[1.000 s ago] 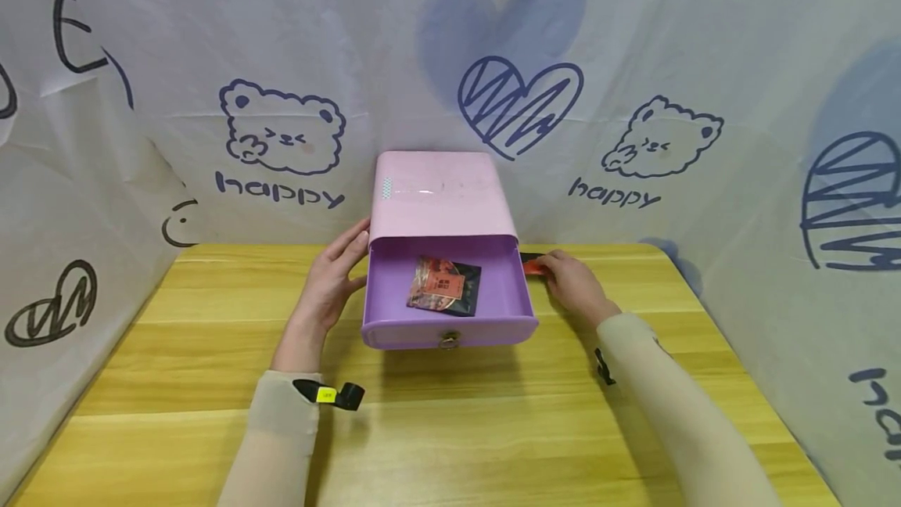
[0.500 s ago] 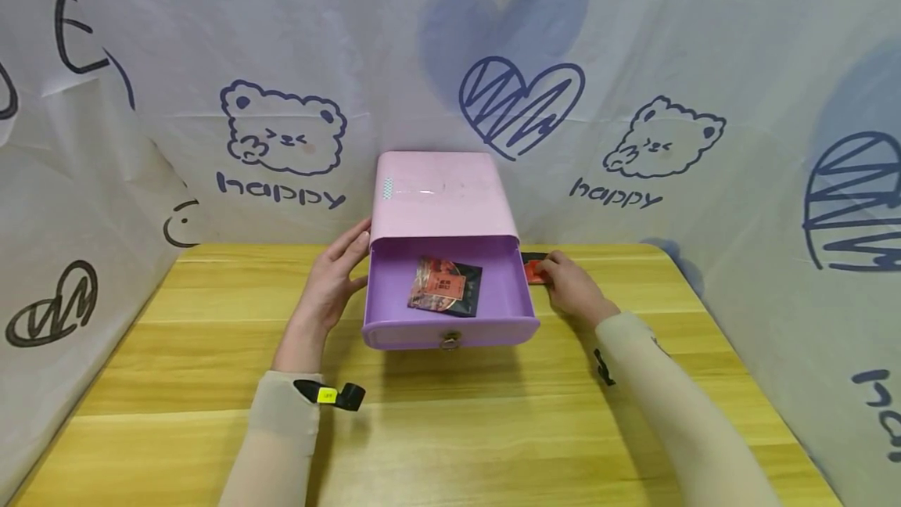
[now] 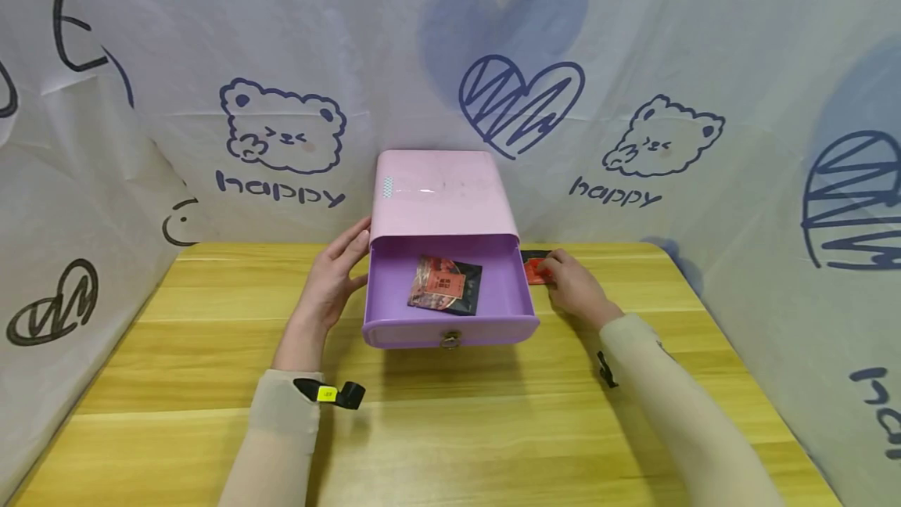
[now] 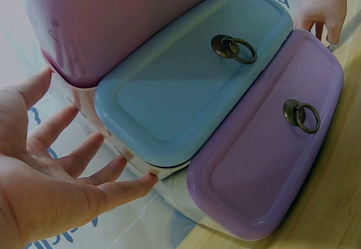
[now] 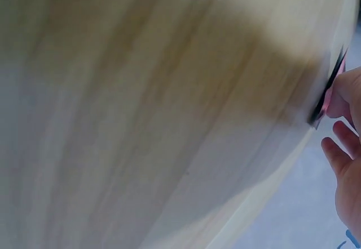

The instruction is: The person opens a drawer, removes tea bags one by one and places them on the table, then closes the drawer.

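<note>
A small drawer cabinet (image 3: pixel 443 192) with a pink shell stands at the back of the table. Its purple top drawer (image 3: pixel 383 300) is pulled out, and a black and red packet (image 3: pixel 445 285) lies flat inside. My left hand (image 3: pixel 331 280) rests on the cabinet's left side; the left wrist view shows its fingers (image 4: pixel 79 153) spread along the wall beside the blue drawer (image 4: pixel 175 91). To the right of the cabinet, my right hand (image 3: pixel 579 288) pinches a second red and black packet (image 3: pixel 538 268) low over the table, partly hidden behind the drawer.
Below the blue drawer is a closed purple drawer (image 4: pixel 271 147); both carry brass ring pulls. A printed cloth (image 3: pixel 408 37) hangs close behind the cabinet and along both sides of the wooden table (image 3: pixel 450 429).
The packet at my right hand has turned a little and shows more of its red face. My left hand, the cabinet and the packet in the drawer stay where they were.
</note>
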The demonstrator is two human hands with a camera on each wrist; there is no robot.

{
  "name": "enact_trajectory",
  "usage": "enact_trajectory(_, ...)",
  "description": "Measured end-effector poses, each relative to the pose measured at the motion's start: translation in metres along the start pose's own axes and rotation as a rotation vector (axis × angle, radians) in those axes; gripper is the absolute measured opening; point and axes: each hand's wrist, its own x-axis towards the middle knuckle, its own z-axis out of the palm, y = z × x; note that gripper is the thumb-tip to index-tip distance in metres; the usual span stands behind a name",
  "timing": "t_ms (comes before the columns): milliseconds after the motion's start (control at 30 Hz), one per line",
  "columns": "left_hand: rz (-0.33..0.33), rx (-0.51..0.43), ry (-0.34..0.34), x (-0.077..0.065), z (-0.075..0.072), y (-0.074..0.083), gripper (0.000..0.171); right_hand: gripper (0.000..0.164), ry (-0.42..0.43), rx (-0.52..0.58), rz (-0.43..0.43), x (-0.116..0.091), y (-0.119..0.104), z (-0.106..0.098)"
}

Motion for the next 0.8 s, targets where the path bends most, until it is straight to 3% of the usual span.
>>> enact_trajectory(300, 0.004, -0.003, 0.0, 0.0, 0.0, 0.0, 0.049, 0.038, 0.068, 0.038, 0.007, -0.006, -0.01, -0.016)
enact_trajectory(800, -0.006, -0.006, -0.001, 0.0, -0.001, 0.0, 0.05, 0.04, 0.358, 0.012, -0.203, -0.008, -0.041, -0.061)
